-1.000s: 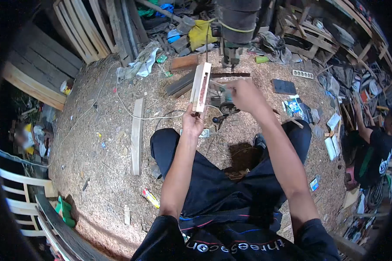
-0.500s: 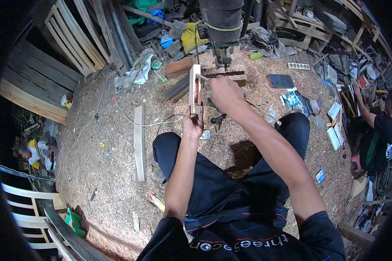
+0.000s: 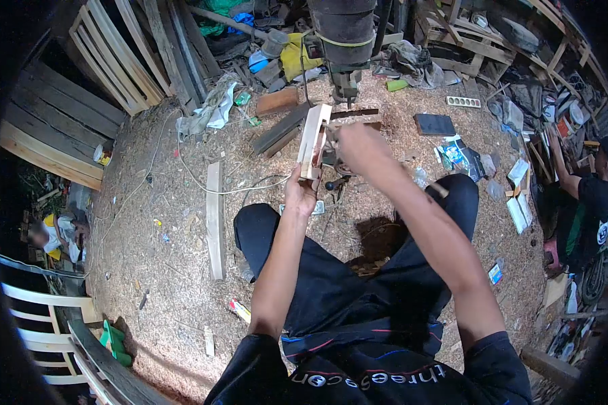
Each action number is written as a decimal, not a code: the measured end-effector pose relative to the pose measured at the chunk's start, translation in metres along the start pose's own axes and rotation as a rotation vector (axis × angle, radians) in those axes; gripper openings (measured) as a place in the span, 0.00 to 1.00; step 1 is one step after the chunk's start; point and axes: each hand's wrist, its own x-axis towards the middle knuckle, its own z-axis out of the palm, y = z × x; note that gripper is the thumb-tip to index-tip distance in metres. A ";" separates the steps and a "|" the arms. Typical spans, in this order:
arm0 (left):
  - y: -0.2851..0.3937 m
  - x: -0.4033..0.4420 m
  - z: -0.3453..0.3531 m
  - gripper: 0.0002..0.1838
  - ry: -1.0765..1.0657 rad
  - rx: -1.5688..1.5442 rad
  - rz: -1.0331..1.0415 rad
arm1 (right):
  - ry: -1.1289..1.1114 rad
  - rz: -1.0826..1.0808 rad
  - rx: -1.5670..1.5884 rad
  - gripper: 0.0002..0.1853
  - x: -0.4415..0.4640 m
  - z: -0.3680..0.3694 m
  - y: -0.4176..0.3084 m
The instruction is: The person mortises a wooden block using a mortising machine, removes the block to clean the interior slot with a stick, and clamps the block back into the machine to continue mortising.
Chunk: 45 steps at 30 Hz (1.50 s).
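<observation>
My left hand [image 3: 300, 194] grips the lower end of a short pale wood block [image 3: 311, 143], which is raised and tilted. A slot with a reddish-brown inner surface shows along the block's right side. Close against that side, my right hand [image 3: 363, 147] has its fingers curled round a long-handled tool; its head is mostly hidden by the fingers. What looks like the tool's handle end [image 3: 440, 191] shows beyond my right forearm. Just past the block stands a drill-like machine [image 3: 344, 34] with its bit pointing down.
Wood shavings cover the ground. A long plank [image 3: 214, 219] lies to the left, near a cable [image 3: 203, 185]. A dark slab [image 3: 434, 125] and a power strip [image 3: 463, 102] lie right. One person [image 3: 588, 202] sits far right, another [image 3: 61, 236] far left.
The wood block has turned and tilted, so more of its broad face shows. My right hand has shifted slightly right and down along the block.
</observation>
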 end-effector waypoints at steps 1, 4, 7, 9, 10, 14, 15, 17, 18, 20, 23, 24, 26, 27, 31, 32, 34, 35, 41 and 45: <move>0.000 0.000 -0.001 0.18 -0.025 0.013 -0.004 | -0.004 0.021 -0.002 0.09 -0.001 -0.010 0.002; -0.006 -0.008 0.012 0.19 -0.021 0.026 0.034 | 0.013 0.027 0.028 0.09 0.005 -0.020 0.009; -0.012 -0.009 0.022 0.20 0.006 0.107 0.098 | 0.034 0.054 0.009 0.10 -0.001 -0.006 -0.004; -0.011 -0.007 0.014 0.21 -0.075 0.133 0.119 | 0.045 -0.003 0.107 0.10 -0.001 0.025 0.005; -0.010 0.000 0.014 0.22 -0.066 0.131 0.150 | 0.107 -0.059 0.105 0.10 -0.001 0.039 0.010; 0.000 0.018 -0.009 0.31 -0.003 0.177 0.298 | 0.035 -0.209 0.308 0.15 -0.020 0.052 0.026; 0.007 0.012 -0.005 0.33 0.057 0.229 0.342 | -0.057 -0.232 0.413 0.17 -0.022 0.047 0.033; 0.019 -0.016 0.020 0.34 0.172 0.305 0.468 | -0.214 -0.156 0.398 0.20 -0.016 0.037 0.060; 0.025 -0.012 0.020 0.31 0.162 0.381 0.543 | -0.071 -0.113 0.415 0.19 -0.010 0.028 0.066; 0.030 -0.008 0.012 0.26 0.153 0.536 0.681 | 0.208 -0.016 0.454 0.19 -0.009 0.012 0.069; 0.048 -0.010 0.016 0.19 0.060 0.823 0.944 | 0.436 -0.113 0.432 0.17 -0.009 0.000 0.050; 0.051 -0.011 0.012 0.19 0.017 0.936 1.024 | 0.412 -0.159 0.380 0.18 -0.009 -0.003 0.046; 0.058 -0.039 0.032 0.16 0.029 1.159 1.073 | 0.360 -0.245 0.274 0.20 -0.004 -0.009 0.040; 0.059 -0.045 0.034 0.15 0.001 1.254 1.158 | 0.300 -0.262 0.218 0.20 -0.004 -0.016 0.035; 0.059 -0.058 0.038 0.16 -0.101 1.394 1.361 | 0.138 -0.407 0.162 0.21 -0.002 -0.020 0.023; 0.062 -0.058 0.040 0.17 -0.115 1.439 1.395 | 0.140 -0.482 0.129 0.21 -0.001 -0.018 0.018; 0.063 -0.058 0.031 0.18 -0.137 1.477 1.395 | 0.084 -0.513 0.055 0.22 -0.007 -0.022 0.006; 0.065 -0.052 0.026 0.20 -0.153 1.464 1.373 | 0.038 -0.475 0.006 0.22 -0.006 -0.030 0.003; 0.061 -0.056 0.027 0.23 -0.246 1.492 1.309 | -0.071 -0.302 -0.127 0.21 0.005 -0.056 0.023; 0.051 -0.051 0.034 0.22 -0.306 1.445 1.386 | 0.020 -0.330 -0.107 0.18 -0.008 -0.032 0.010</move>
